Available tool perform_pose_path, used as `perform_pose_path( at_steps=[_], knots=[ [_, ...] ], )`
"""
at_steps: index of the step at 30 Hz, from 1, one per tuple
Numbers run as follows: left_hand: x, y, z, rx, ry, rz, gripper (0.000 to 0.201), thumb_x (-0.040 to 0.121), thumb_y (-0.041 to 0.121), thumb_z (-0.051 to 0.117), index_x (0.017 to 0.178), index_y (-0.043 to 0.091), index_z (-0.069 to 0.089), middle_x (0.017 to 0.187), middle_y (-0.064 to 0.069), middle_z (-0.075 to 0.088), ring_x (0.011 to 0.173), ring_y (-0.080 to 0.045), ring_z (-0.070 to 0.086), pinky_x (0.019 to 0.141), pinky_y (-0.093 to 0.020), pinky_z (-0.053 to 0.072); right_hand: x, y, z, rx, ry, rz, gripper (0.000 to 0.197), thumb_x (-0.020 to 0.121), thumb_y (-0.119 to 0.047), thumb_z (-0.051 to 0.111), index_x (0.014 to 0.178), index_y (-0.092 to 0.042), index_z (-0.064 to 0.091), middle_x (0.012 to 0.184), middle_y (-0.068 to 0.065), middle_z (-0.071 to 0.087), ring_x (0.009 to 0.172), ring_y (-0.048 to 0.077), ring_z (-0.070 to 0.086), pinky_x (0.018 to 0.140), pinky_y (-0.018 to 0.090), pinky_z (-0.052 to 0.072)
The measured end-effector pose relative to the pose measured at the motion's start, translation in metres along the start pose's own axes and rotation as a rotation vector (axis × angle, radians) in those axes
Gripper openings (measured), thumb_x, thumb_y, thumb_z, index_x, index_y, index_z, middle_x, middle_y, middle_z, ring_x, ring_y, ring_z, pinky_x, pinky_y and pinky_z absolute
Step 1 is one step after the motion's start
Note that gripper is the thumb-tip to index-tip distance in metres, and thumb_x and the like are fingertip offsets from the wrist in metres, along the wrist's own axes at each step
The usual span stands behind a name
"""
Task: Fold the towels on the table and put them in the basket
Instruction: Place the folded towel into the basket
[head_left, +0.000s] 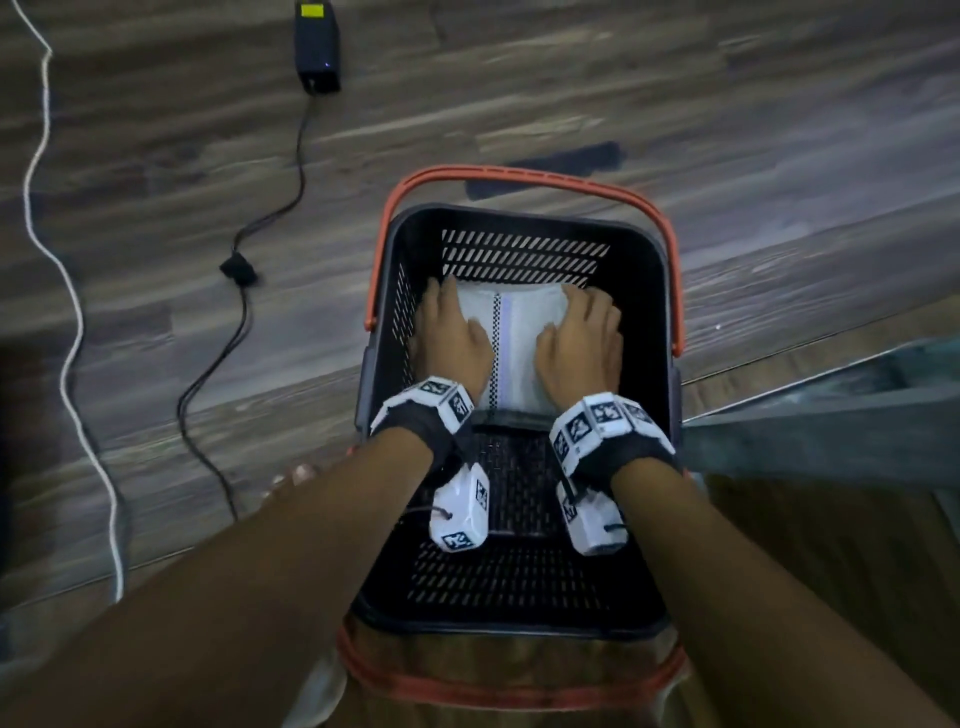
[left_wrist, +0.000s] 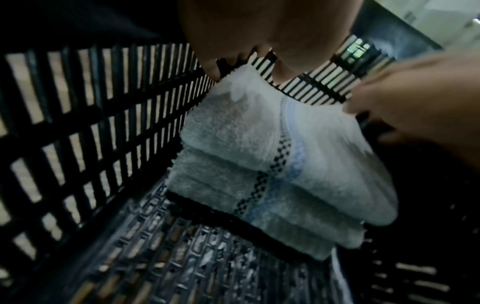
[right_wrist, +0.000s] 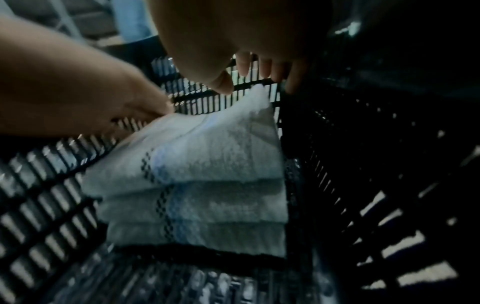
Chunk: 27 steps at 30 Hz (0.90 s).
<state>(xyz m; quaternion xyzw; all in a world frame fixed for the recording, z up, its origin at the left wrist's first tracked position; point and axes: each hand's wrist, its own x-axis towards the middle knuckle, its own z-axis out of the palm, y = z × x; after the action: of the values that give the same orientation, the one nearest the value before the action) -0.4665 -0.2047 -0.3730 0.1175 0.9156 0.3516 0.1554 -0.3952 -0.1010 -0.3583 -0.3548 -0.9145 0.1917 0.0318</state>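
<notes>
A black slatted basket (head_left: 519, 214) with an orange handle (head_left: 524, 175) stands on the floor. At its far end lies a stack of folded white towels (head_left: 522, 338) with a chequered black and blue stripe. My left hand (head_left: 449, 325) holds the top towel's far left corner, and my right hand (head_left: 584, 332) holds its far right corner. In the left wrist view the left hand (left_wrist: 246, 69) pinches the raised corner of the towel (left_wrist: 254, 144). In the right wrist view the right hand (right_wrist: 257, 81) takes the other corner of the towel (right_wrist: 213, 156) between thumb and fingers.
The basket's near half (head_left: 509, 571) is bare slatted floor. On the wooden floor to the left lie a black power adapter (head_left: 317, 47), its black cable (head_left: 244, 312) and a white cord (head_left: 70, 312). A grey metal frame (head_left: 831, 415) runs along the right.
</notes>
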Motion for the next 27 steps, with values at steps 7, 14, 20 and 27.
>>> perform_pose_path(
  at_steps=[7,14,20,27],
  knots=[
    [0.003,-0.025,0.028,0.446,-0.170,0.138,0.056,0.099,0.032,0.023,0.149,0.012,0.010,0.159,-0.006,0.006,0.146,-0.023,-0.001,0.115,-0.045,0.016,-0.005,0.023,0.042,-0.261,-0.110,-0.145,0.057,0.094,-0.027,0.035,0.147,-0.008,0.022,0.157,0.010,0.014,0.145,0.025,0.014,0.111,0.048,0.020],
    [0.003,-0.041,0.045,0.511,-0.103,0.215,0.058,0.099,0.036,0.020,0.150,0.014,0.004,0.159,-0.006,0.001,0.146,-0.028,-0.004,0.117,-0.043,0.007,-0.010,0.034,0.068,-0.220,-0.076,-0.120,0.062,0.092,-0.034,0.022,0.148,-0.009,0.015,0.158,0.009,0.011,0.145,0.027,0.013,0.115,0.046,0.012],
    [-0.001,-0.026,0.027,0.556,-0.257,0.154,0.060,0.099,0.036,0.017,0.149,0.013,-0.007,0.158,-0.007,-0.013,0.144,-0.029,-0.016,0.118,-0.045,-0.002,-0.009,0.024,0.040,-0.225,-0.274,-0.082,0.062,0.097,-0.033,0.027,0.150,-0.012,0.004,0.159,0.006,-0.005,0.146,0.028,0.000,0.118,0.047,0.010],
    [-0.026,0.035,-0.063,0.636,-0.510,0.087,0.040,0.098,0.034,0.029,0.106,0.008,0.058,0.114,-0.014,0.061,0.101,-0.031,0.059,0.082,-0.037,0.045,-0.020,-0.009,-0.067,-0.387,-0.577,-0.040,0.041,0.093,-0.040,0.041,0.116,-0.008,0.054,0.124,0.013,0.053,0.105,0.032,0.057,0.076,0.036,0.042]
  ],
)
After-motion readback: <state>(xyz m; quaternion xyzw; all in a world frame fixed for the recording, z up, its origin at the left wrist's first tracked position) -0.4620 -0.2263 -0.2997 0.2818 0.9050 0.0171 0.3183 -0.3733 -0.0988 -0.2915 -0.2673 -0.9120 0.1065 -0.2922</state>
